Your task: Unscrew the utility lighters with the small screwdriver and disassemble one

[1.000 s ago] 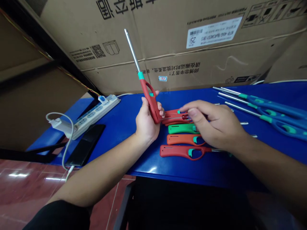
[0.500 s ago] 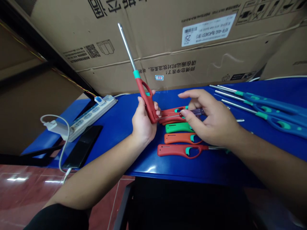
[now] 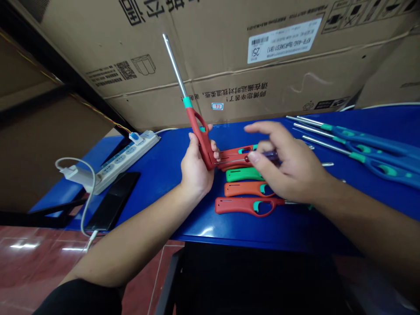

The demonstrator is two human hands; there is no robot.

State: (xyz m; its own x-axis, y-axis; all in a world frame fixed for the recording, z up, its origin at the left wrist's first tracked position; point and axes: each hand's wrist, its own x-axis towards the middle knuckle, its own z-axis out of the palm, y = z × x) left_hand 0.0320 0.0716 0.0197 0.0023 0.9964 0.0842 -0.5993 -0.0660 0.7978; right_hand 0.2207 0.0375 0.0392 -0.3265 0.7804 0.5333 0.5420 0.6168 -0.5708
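Observation:
My left hand (image 3: 197,168) is wrapped round the handle of a red long-necked lighter (image 3: 200,135), whose metal tube points up and to the left. Between the fingers of my right hand (image 3: 288,164) is a screwdriver (image 3: 271,155) with a purple, see-through handle. Its thin shaft reaches left to the lower end of the lighter's handle. Under and beside my right hand lie a green lighter (image 3: 243,175), an orange lighter (image 3: 243,189) and another red lighter (image 3: 236,205). More red lighters (image 3: 231,159) lie behind the shaft.
Several blue lighters (image 3: 387,151) lie on the blue table (image 3: 157,175) at the right. A white power strip (image 3: 123,157) and a black phone (image 3: 114,201) with a cable are at the left. A large cardboard box (image 3: 210,52) stands behind.
The screwdriver handle has turned a little between my right fingers. My left hand and the red lighter have hardly moved.

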